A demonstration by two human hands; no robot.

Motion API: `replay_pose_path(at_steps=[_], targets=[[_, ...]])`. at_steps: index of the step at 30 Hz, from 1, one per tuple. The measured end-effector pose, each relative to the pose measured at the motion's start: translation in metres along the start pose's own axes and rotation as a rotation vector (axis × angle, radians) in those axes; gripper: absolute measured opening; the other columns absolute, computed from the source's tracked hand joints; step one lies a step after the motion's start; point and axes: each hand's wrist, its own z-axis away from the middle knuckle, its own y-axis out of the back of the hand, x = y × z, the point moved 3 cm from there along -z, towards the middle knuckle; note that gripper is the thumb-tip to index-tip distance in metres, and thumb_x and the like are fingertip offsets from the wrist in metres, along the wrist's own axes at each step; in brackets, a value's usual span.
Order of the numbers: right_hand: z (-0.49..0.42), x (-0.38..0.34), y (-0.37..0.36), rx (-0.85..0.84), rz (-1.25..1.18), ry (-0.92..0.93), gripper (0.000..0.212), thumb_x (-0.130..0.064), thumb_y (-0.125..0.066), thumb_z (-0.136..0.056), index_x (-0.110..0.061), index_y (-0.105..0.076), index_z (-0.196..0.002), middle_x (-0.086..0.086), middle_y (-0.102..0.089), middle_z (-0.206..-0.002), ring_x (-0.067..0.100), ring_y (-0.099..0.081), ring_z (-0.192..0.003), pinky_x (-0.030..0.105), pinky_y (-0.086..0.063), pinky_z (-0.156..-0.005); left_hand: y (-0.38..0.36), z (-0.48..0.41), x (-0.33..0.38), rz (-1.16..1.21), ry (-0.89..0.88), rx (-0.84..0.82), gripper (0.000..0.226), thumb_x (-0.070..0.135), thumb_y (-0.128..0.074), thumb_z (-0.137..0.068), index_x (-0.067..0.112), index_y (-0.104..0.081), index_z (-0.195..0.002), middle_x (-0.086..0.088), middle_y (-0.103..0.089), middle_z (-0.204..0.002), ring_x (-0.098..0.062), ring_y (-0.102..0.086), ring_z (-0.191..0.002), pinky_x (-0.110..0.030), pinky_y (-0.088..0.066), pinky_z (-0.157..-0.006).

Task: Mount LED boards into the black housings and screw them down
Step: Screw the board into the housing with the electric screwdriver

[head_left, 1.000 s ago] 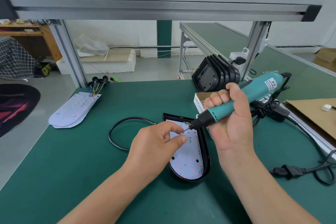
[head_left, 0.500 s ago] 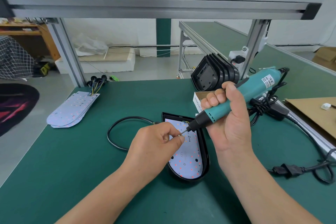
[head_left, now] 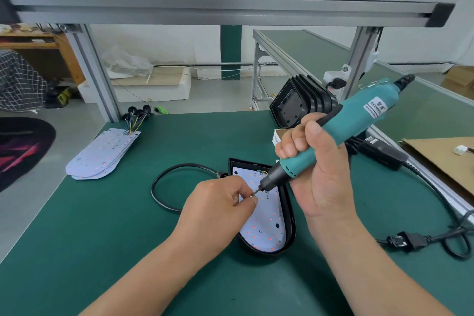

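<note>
On the green surface (head_left: pixel 102 238), about midway between its left and right edges, a black housing (head_left: pixel 292 223) lies open side up with its rounded end toward the near edge. A white LED board (head_left: pixel 269 226) dotted with red points sits inside it. A black cable (head_left: pixel 164 187) loops out of the housing's far left corner and lies on the surface.

The left hand (head_left: pixel 220 202) hovers over the left half of the board. Its thumb and forefinger are pinched together on a small screw (head_left: pixel 252 196), and the other fingers are curled in. The right hand (head_left: pixel 318 179) has its fingers clenched round the lower barrel of a teal electric screwdriver (head_left: pixel 354 126). The tool slants down to the left, and its thin bit meets the screw at the left fingertips, just above the board.

A fanned stack of spare LED boards (head_left: pixel 102 156) with coloured wires lies near the far left corner. A row of empty housings (head_left: pixel 302 102) stands on edge near the far right corner, with a small cardboard box (head_left: pixel 278 136) just in front of it, partly hidden by the right hand. Along the right edge lie a black power adapter (head_left: pixel 382 154) and a cord ending in a plug (head_left: pixel 405 241).
</note>
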Motion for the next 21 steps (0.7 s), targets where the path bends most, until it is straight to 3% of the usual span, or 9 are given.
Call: replay_pose_path(at_steps=[3,9,17,21], targets=[[0.0,0.0,0.002,0.014,-0.012,-0.01,0.011,-0.01,-0.053,-0.102,-0.019,-0.06,-0.098,-0.002,-0.047,-0.072,0.016,-0.049,-0.064,0.028,-0.046,-0.066,0.0,0.0,0.001,0.018,0.006,-0.009,0.011,0.036,-0.073,-0.092,0.041,-0.067,-0.084,0.013,-0.045,-0.053,-0.008,-0.042,-0.051,-0.028,-0.036,-0.054],[-0.001,0.0,0.002,-0.049,0.01,-0.017,0.006,-0.015,-0.061,-0.097,-0.02,-0.063,-0.098,-0.003,-0.047,-0.073,0.017,-0.049,-0.065,0.029,-0.046,-0.067,0.002,0.002,0.004,-0.04,0.005,0.001,0.014,0.038,-0.073,-0.092,0.035,-0.068,-0.08,0.016,-0.049,-0.055,-0.008,-0.045,-0.053,-0.028,-0.034,-0.054],[0.0,0.003,-0.002,-0.116,0.046,-0.039,0.006,-0.014,-0.063,-0.096,-0.019,-0.061,-0.099,-0.002,-0.045,-0.071,0.018,-0.046,-0.065,0.029,-0.046,-0.067,0.0,0.006,0.012,-0.308,-0.045,0.04,0.017,0.039,-0.065,-0.096,0.036,-0.059,-0.08,0.042,-0.054,-0.076,-0.006,-0.05,-0.061,-0.022,-0.027,-0.053],[0.0,0.009,0.001,-0.036,0.026,-0.051,0.005,-0.018,-0.066,-0.096,-0.022,-0.062,-0.096,-0.002,-0.044,-0.073,0.017,-0.047,-0.065,0.028,-0.046,-0.066,0.0,0.007,0.012,-0.33,-0.042,0.087,0.013,0.04,-0.065,-0.095,0.034,-0.061,-0.084,0.019,-0.056,-0.065,-0.006,-0.055,-0.066,-0.021,-0.03,-0.054]])
